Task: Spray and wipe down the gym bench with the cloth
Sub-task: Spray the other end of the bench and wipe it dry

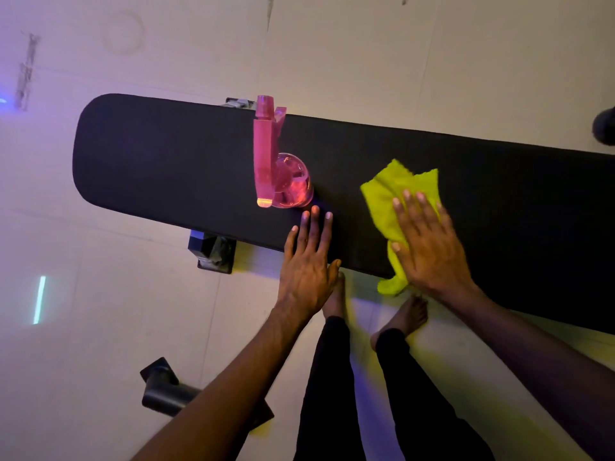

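A long black padded gym bench (173, 161) runs from left to right across the view. A pink spray bottle (279, 168) stands upright on it near the middle. To its right lies a yellow-green cloth (389, 191), flat on the pad and hanging a little over the near edge. My right hand (429, 247) presses flat on the cloth with straight fingers. My left hand (309, 261) rests flat on the bench's near edge, just below the bottle and apart from it, holding nothing.
The bench's metal foot (213, 251) sticks out under the near edge on the pale floor. A black bar with a flat base (166, 390) lies on the floor at lower left. My bare feet (409, 314) stand close to the bench. A dark round object (604, 126) shows at the right edge.
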{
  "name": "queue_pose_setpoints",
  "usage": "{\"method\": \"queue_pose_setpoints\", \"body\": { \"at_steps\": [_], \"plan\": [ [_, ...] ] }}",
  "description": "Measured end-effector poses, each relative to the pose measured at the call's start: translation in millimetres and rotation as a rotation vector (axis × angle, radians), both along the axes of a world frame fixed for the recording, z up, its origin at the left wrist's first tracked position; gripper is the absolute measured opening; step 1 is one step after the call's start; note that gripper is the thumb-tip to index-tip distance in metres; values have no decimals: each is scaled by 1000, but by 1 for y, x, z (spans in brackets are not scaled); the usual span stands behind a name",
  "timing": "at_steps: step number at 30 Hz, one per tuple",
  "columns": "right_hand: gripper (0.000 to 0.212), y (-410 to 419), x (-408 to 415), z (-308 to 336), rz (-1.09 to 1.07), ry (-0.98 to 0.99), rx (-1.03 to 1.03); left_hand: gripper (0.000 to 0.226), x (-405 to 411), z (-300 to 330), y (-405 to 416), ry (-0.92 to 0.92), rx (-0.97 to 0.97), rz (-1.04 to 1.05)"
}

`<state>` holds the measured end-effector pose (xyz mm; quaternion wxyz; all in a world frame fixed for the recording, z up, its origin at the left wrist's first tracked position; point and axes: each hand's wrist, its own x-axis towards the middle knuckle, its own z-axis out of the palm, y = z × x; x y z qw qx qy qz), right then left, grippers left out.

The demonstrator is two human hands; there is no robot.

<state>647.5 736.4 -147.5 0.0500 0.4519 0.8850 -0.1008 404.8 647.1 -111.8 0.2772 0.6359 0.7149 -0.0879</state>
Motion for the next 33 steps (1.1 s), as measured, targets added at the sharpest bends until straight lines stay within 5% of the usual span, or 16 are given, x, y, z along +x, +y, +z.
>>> {"method": "queue_pose_setpoints", "body": {
  "at_steps": [6,13,18,23,27,33],
  "plan": [
    [77,52,-65,9,-383,-13,9,88,4,2,1,14,-6,14],
    [72,9,-63,16,-70,0,-71,90,5,19,7,-22,-43,23],
    [69,-1,-29,44,-58,0,-181,61,14,37,20,-9,30,78],
    [46,22,-15,77,-449,332,-72,29,38,49,38,-98,188,186],
    [24,22,1,85,-742,210,-188,28,65,48,52,-208,85,434],
    [26,13,-15,81,-925,193,-395,25,97,46,68,-387,112,860]
  ]
}}
